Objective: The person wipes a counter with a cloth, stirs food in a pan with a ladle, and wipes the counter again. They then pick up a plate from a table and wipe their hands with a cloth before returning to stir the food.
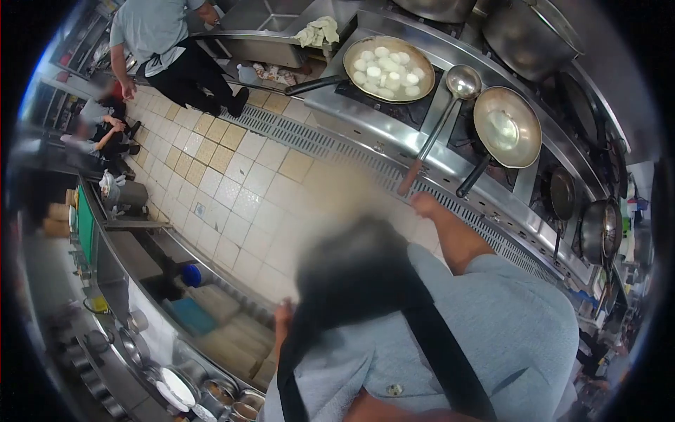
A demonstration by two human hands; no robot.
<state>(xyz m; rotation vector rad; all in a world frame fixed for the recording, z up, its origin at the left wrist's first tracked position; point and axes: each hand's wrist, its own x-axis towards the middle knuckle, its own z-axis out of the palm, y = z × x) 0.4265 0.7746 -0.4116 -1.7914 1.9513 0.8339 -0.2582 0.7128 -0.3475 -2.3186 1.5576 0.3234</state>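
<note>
The rigid, likely bowl-heavy ladle point(439, 126) is best gripped at its wooden end, just beside the right hand point(425, 205); how far it or the left hand point(283, 310) is open cannot be told.

On my feed, a wide pan point(383, 69) of white round pieces sits on the steel range point(365, 126), with a shallow wok point(508, 126) just beside it and two smaller pans point(562, 193) further right. I see a big pot point(527, 32) at the back and a crumpled cloth point(316, 29) on the ledge. A drain grate point(309, 137) runs along the tiled floor point(239, 190). A person in a grey shirt point(158, 35) stands top left. Bowls point(176, 387) line the counter point(112, 281) opposite.
</note>
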